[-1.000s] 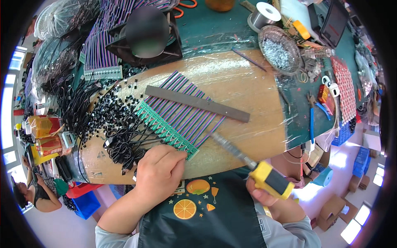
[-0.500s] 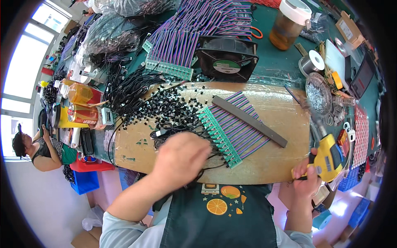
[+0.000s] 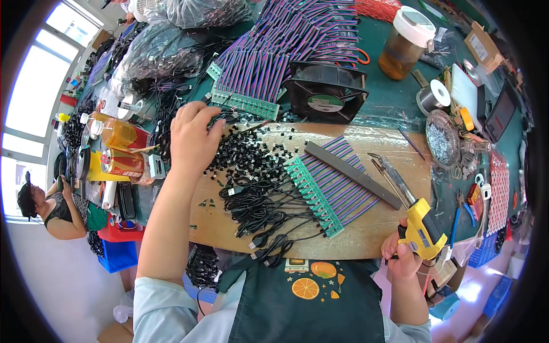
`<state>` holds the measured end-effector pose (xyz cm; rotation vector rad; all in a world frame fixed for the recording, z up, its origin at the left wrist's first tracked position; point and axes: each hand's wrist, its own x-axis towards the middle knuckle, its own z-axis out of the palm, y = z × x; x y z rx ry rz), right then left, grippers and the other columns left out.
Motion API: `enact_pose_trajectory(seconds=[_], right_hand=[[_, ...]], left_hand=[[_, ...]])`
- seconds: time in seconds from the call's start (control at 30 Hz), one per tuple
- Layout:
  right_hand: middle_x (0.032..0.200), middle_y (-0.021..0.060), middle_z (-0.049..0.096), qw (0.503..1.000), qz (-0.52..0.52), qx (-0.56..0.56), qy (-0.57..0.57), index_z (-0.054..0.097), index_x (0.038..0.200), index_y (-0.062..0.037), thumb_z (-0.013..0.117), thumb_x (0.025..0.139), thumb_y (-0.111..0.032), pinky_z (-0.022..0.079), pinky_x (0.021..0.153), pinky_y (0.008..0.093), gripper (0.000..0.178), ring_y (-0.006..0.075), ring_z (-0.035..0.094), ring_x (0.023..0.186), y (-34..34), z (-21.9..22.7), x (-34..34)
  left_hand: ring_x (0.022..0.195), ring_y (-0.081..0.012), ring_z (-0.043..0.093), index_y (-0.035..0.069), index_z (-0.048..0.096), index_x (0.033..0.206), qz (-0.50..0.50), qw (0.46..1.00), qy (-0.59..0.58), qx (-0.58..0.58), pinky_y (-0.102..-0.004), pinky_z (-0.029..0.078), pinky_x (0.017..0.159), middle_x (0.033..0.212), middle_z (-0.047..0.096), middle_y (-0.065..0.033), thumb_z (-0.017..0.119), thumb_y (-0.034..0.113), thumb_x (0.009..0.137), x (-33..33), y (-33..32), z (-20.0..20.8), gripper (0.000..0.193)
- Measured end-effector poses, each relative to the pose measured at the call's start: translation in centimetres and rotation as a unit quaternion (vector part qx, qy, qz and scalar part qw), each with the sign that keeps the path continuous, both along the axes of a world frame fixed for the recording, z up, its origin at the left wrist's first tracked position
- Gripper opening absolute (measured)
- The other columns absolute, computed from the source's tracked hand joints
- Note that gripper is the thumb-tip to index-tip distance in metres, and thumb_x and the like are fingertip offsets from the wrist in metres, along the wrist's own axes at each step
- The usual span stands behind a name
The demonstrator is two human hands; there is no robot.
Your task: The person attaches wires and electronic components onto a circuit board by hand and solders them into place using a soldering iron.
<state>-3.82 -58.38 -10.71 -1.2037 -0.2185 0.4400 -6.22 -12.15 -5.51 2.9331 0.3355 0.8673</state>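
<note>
My right hand [image 3: 402,254] is wrapped round the handle of a yellow soldering gun [image 3: 426,231], its metal tip pointing up and left over the board. My left hand [image 3: 194,137] reaches to the far left, over the edge of a tangle of black cables [image 3: 163,106]; thumb and forefinger are apart, and nothing shows between them. Between my hands lies a row of green circuit boards [image 3: 314,197] with striped ribbon wires, held under a dark flat bar [image 3: 351,174]. Coiled black USB cables [image 3: 260,208] run to the boards' left edge.
Small black connectors [image 3: 251,151] lie scattered on the brown work board [image 3: 366,247]. Behind stand a black fan [image 3: 326,91], a stack of wired boards [image 3: 246,103] and a lidded jar [image 3: 403,46]. A solder spool [image 3: 433,97] is at right. Another person [image 3: 57,208] sits far left.
My left hand has gone from the coiled cables near me to the far-left cable tangle. The soldering gun has swung leftward, its tip now over the work board.
</note>
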Motion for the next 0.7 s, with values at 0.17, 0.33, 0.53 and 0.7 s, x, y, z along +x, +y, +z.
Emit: enact_pose_trajectory(seconds=[0.17, 0.33, 0.53, 0.7], right_hand=[[0.067, 0.0032, 0.049, 1.0, -0.003, 0.021, 0.005, 0.043, 0.136, 0.0023, 0.069, 0.088, -0.023, 0.041, 0.05, 0.0286, 0.06, 0.0133, 0.047, 0.053, 0.1, 0.0, -0.1], [0.067, 0.004, 0.05, 0.999, 0.005, 0.041, -0.003, 0.044, 0.137, 0.0021, 0.069, 0.089, -0.02, 0.042, 0.05, 0.0289, 0.059, 0.0136, 0.047, 0.053, 0.4, 0.1, 0.0], [0.067, 0.004, 0.049, 0.999, 0.017, 0.011, -0.042, 0.042, 0.138, 0.0017, 0.071, 0.087, -0.014, 0.041, 0.05, 0.0289, 0.061, 0.0137, 0.046, 0.054, -0.1, -0.5, -0.5], [0.078, 0.0066, 0.059, 0.984, 0.098, -0.099, -0.112, 0.047, 0.13, -0.0013, 0.073, 0.085, -0.003, 0.045, 0.057, 0.0287, 0.053, 0.0149, 0.054, 0.063, -0.3, 0.3, -1.1]], left_hand=[[0.101, -0.0298, 0.06, 0.007, 0.067, 0.092, 0.032, 0.996, 0.084, -0.002, -0.0414, 0.045, 0.088, 0.099, 0.066, -0.0072, 0.074, 0.016, 0.081, 1.2, 1.0, -1.1, 0.016], [0.088, -0.0313, 0.063, 0.002, 0.061, 0.092, 0.005, 0.993, 0.057, -0.099, -0.0371, 0.05, 0.08, 0.089, 0.066, -0.0114, 0.07, 0.008, 0.085, 0.8, 1.4, 0.6, 0.013], [0.081, -0.0295, 0.065, 0.002, 0.064, 0.093, -0.14, 0.987, -0.078, -0.028, -0.0361, 0.053, 0.073, 0.09, 0.066, -0.0116, 0.067, -0.005, 0.082, -1.1, -3.8, 5.7, 0.013], [0.077, -0.0273, 0.062, 0.002, 0.065, 0.084, -0.199, 0.974, -0.041, -0.103, -0.0344, 0.05, 0.069, 0.084, 0.065, -0.011, 0.069, -0.013, 0.071, -3.3, -10.9, 6.8, 0.021]])
